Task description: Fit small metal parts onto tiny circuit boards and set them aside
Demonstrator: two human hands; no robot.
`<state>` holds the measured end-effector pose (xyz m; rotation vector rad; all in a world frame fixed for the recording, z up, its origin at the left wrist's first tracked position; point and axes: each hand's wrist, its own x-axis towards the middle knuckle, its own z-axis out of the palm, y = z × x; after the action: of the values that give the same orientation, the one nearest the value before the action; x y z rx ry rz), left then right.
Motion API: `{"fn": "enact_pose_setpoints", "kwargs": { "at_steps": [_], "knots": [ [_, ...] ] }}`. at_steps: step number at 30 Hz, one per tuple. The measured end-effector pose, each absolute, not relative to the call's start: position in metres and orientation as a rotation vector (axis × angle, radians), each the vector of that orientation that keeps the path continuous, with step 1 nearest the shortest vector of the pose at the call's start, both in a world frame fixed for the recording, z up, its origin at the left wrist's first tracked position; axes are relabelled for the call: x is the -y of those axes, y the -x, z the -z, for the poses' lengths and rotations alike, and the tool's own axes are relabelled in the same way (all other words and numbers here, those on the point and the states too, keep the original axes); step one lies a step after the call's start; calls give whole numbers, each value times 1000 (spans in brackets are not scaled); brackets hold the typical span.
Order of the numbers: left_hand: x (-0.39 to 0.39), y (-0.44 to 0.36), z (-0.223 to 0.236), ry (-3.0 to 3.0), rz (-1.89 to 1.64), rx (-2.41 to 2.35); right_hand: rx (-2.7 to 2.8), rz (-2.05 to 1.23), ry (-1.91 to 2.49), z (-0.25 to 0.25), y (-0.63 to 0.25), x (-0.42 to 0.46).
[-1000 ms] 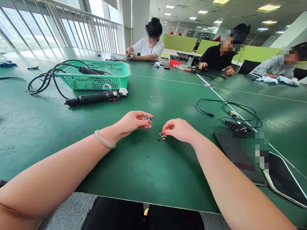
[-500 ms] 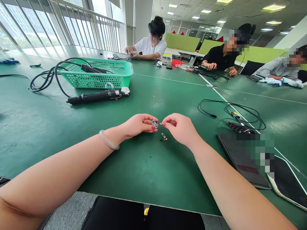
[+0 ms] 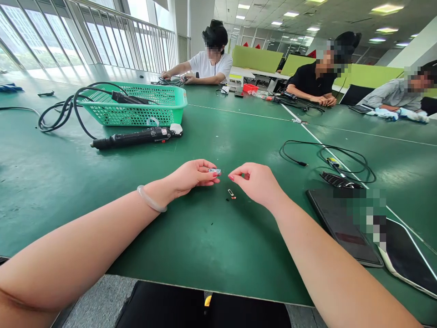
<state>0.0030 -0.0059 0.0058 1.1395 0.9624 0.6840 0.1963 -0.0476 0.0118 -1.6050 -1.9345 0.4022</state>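
Note:
Between the thumb and fingers of my left hand (image 3: 196, 174) is a small blue-grey part resembling a circuit board (image 3: 214, 171), tilted nearly edge-on. My right hand (image 3: 256, 182) is a short gap to its right, thumb and index finger pinched; whatever sits between those fingertips is too small or hidden to make out. On the table just below the gap lies a tiny pale rectangular frame piece (image 3: 231, 192) with a reddish end. Beside it is a small black bit (image 3: 227, 199).
A green basket (image 3: 133, 111) holding a cabled black device stands far left, with a black electric screwdriver (image 3: 133, 137) before it. A black cable (image 3: 331, 155), a dark tablet-like slab (image 3: 341, 228) and a phone-like device (image 3: 409, 255) lie right. Several co-workers sit across the table.
My left hand has turned the board-like part from face-up to nearly edge-on and drawn slightly left. The gap between my hands has widened; the pale bit at my right fingertips no longer shows.

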Motion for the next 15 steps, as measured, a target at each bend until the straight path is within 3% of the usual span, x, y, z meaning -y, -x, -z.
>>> {"fn": "enact_pose_setpoints", "kwargs": {
  "at_steps": [5,15],
  "knots": [
    [4,-2,-2,-1129,-702,-1013,2107,-868,1807,-10,-210,42],
    [5,-3,4,-1466,-535,-1005,2310,-767,1792,-12,-207,43]
  ]
}}
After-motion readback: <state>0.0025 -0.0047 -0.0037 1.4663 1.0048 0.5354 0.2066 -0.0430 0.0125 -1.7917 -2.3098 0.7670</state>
